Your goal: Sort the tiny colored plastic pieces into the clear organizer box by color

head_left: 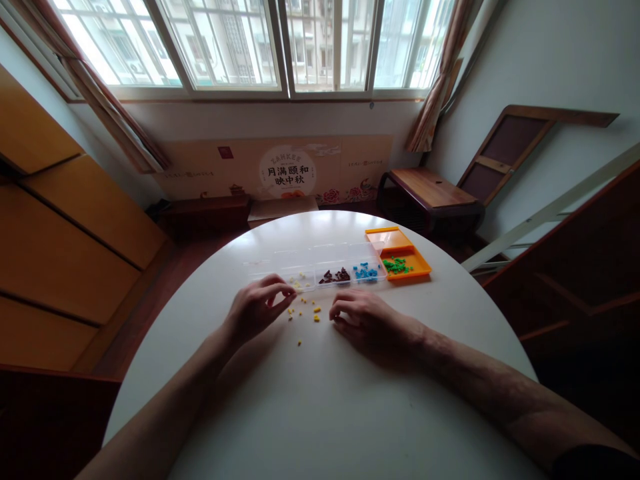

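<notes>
Both hands [257,308] [367,320] flank yellow beads [309,308], well inside table edge [150,347]

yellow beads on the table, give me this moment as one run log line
left hand: pinched, fingertips by yellow beads | right hand: curled on white table | clear box: yellow, brown, blue | orange tray: green

I've got an orange tray [419,269] of green bits [397,266] far right on the round white table [320,400], a wooden bench [430,190] beyond, windows [250,43] above.
</notes>
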A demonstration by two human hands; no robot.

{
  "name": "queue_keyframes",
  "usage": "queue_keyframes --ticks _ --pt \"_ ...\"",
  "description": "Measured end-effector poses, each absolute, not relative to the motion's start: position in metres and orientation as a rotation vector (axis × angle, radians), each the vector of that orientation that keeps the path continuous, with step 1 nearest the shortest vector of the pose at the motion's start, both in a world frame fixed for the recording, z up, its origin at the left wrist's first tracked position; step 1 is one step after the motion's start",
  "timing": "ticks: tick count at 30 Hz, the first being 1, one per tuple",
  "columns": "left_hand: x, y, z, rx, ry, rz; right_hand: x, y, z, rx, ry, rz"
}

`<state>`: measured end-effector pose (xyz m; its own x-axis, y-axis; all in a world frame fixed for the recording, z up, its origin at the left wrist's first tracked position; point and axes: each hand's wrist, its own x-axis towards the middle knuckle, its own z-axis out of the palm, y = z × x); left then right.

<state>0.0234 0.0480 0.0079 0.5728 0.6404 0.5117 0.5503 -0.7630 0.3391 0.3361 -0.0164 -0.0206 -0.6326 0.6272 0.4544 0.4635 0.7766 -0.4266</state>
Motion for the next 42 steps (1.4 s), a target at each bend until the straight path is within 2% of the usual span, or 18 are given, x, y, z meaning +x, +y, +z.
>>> queue_keyframes --ticks 5,12,18,23,42 --pt "0.023 0.051 0.004 2.735 1.258 1.106 0.336 -0.017 -0.023 -0.835 -2.358 0.36" --pt "0.025 0.051 0.006 2.791 1.198 1.152 0.331 -0.016 -0.021 -0.927 -2.402 0.219" --pt "0.012 0.049 0.021 2.823 0.745 0.751 0.33 -0.018 -0.019 -0.96 -2.421 0.226" --pt "0.002 0.048 0.034 2.704 0.755 0.551 0.33 -0.017 -0.02 -0.955 -2.413 0.249" --pt "0.009 0.05 0.015 2.672 0.769 0.59 0.331 -0.016 -0.021 -0.933 -2.354 0.308"
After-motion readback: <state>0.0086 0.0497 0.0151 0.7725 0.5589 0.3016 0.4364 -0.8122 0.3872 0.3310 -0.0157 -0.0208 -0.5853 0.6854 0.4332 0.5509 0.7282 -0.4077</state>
